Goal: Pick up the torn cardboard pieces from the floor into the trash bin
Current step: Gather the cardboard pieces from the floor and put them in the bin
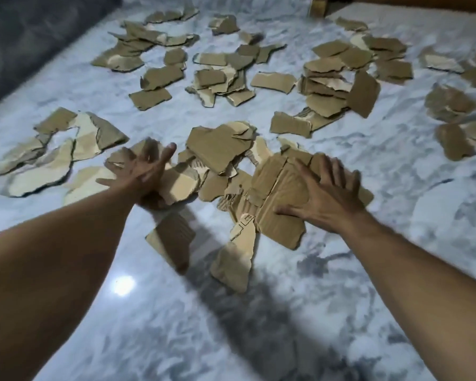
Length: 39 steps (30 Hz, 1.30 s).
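Several torn brown cardboard pieces lie scattered over the white marbled floor (300, 312). My left hand (146, 171) reaches out with fingers spread over a pile of pieces (176, 185) at centre left; it is blurred and holds nothing I can see. My right hand (324, 196) lies flat with straight fingers on a large creased cardboard piece (275, 185). Two loose pieces, one (173, 240) and the other (234, 262), sit nearest me between my forearms. No trash bin is in view.
A dark grey sofa or mat (25, 45) borders the floor at the upper left. A wooden furniture leg (318, 5) stands at the top right. More cardboard heaps (338, 89) spread across the far floor and the right side (459, 116).
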{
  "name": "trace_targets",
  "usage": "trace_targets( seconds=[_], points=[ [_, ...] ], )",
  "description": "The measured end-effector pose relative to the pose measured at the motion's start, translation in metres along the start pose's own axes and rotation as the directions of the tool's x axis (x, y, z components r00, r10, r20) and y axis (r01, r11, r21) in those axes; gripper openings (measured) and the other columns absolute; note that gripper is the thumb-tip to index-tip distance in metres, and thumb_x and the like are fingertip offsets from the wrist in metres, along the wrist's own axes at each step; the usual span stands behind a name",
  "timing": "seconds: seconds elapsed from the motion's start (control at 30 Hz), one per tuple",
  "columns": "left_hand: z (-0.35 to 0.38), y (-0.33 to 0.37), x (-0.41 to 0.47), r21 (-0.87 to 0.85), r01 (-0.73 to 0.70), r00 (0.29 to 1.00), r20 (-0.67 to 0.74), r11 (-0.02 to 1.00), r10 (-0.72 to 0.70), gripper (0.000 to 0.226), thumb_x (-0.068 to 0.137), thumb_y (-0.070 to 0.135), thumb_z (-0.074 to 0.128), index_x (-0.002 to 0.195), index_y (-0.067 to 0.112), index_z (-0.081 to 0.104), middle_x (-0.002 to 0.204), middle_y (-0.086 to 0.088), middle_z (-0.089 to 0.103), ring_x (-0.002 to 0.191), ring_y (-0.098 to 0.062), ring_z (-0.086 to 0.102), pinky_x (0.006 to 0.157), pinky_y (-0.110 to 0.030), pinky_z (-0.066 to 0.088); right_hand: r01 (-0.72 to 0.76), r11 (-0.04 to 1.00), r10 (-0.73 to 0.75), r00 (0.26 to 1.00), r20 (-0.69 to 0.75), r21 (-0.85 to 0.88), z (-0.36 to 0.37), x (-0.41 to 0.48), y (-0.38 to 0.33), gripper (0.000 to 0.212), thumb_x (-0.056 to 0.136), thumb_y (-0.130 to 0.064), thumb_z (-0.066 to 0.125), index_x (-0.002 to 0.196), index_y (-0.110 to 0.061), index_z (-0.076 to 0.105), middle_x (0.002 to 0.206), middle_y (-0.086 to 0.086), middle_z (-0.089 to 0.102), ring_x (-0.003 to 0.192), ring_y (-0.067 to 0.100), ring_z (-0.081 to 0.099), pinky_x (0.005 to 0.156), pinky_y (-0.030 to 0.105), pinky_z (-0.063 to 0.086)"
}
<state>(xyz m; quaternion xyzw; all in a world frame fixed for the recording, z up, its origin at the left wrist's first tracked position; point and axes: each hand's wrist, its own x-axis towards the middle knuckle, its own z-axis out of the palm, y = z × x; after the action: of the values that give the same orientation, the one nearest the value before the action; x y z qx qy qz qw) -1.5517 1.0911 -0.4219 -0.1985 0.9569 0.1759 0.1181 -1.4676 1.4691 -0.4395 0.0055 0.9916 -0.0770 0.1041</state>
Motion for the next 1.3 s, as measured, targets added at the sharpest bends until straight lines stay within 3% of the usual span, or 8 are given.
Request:
trace_targets(
  seconds=[0.2,0.3,0.4,0.53,0.87,1.13,1.23,1.3],
  points=[
    [0.044,0.049,-0.03,0.127,-0.371,0.927,-0.012,0.92,0.375,0.075,0.089,0.082,0.023,0.155,0.047,0.025,0.168,0.001,0.018,0.153,-0.037,0.011,0.116,-0.065,0.01,-0.011,0.996,0.019,0.996,-0.088,0.091,0.004,0.043,-0.069,0.122,0.063,-0.103,0.027,0.157,-0.038,-0.014,0.168,0.015,-0.007,0.155,0.032,-0.007,0.119,0.062,-0.002],
    [0.038,0.051,-0.034,-0.173,-0.433,0.898,-0.168,0.885,0.407,0.077,0.085,0.082,0.03,0.15,0.042,0.036,0.151,0.0,0.051,0.139,-0.034,0.038,0.108,-0.05,0.03,-0.021,0.989,0.042,0.989,-0.14,0.147,0.003,0.055,-0.093,0.127,0.062,-0.102,0.035,0.16,-0.034,-0.008,0.169,0.014,0.001,0.154,0.032,0.003,0.122,0.056,0.004],
    [0.016,0.041,-0.021,-0.26,-0.282,0.941,-0.263,0.924,0.213,0.089,0.077,0.087,0.042,0.155,0.046,0.026,0.164,-0.003,0.031,0.149,-0.037,0.02,0.114,-0.057,0.018,-0.054,0.982,0.077,0.99,-0.12,0.183,-0.004,0.064,-0.098,0.132,0.058,-0.1,0.045,0.16,-0.033,-0.006,0.169,0.013,0.001,0.154,0.034,0.004,0.12,0.056,0.006],
    [0.017,0.019,-0.029,-0.012,-0.134,0.983,0.122,0.991,0.135,0.152,0.032,0.108,0.046,0.157,0.045,-0.013,0.169,-0.013,-0.013,0.152,-0.047,-0.011,0.115,-0.07,-0.001,-0.122,0.973,0.141,0.987,-0.083,0.194,-0.013,0.088,-0.099,0.141,0.052,-0.102,0.047,0.16,-0.028,-0.006,0.168,0.012,0.007,0.151,0.036,0.01,0.118,0.059,0.014],
    [0.021,0.026,-0.046,-0.198,-0.11,0.991,0.052,0.974,0.122,0.154,0.04,0.066,0.092,0.161,0.032,0.004,0.166,-0.012,-0.001,0.153,-0.033,-0.003,0.116,-0.057,0.019,-0.21,0.888,0.212,0.976,0.041,0.41,-0.024,0.109,-0.156,0.116,0.05,-0.092,0.067,0.14,-0.02,0.048,0.141,0.018,0.053,0.131,0.04,0.048,0.107,0.052,0.042],
    [0.008,0.035,-0.061,-0.497,0.292,0.955,0.197,0.817,-0.222,0.156,0.044,0.031,0.104,0.159,0.02,-0.001,0.155,-0.019,0.011,0.139,-0.044,0.032,0.105,-0.052,0.045,-0.128,0.957,0.136,0.991,-0.012,0.262,-0.013,0.075,-0.175,0.103,0.077,-0.084,0.055,0.149,-0.016,0.027,0.142,0.024,0.038,0.124,0.044,0.049,0.095,0.049,0.045],
    [0.003,0.024,-0.065,-0.635,0.195,0.979,0.178,0.747,-0.104,0.085,0.043,0.026,0.104,0.108,0.0,0.055,0.097,-0.008,0.064,0.085,-0.024,0.062,0.069,-0.038,0.049,-0.108,0.976,0.126,0.988,-0.085,0.19,-0.009,0.058,-0.176,0.092,0.081,-0.085,0.044,0.138,-0.013,0.037,0.134,0.022,0.052,0.123,0.04,0.046,0.097,0.051,0.037],
    [0.003,0.021,-0.071,-0.658,0.094,0.986,0.165,0.747,0.021,0.054,0.048,0.024,0.102,0.065,0.001,0.056,0.049,0.004,0.054,0.053,-0.015,0.05,0.058,-0.035,0.039,-0.068,0.984,0.091,0.986,-0.137,0.163,-0.005,0.045,-0.179,0.087,0.081,-0.084,0.042,0.132,-0.013,0.041,0.129,0.02,0.054,0.118,0.039,0.048,0.094,0.051,0.041]
  ],
)
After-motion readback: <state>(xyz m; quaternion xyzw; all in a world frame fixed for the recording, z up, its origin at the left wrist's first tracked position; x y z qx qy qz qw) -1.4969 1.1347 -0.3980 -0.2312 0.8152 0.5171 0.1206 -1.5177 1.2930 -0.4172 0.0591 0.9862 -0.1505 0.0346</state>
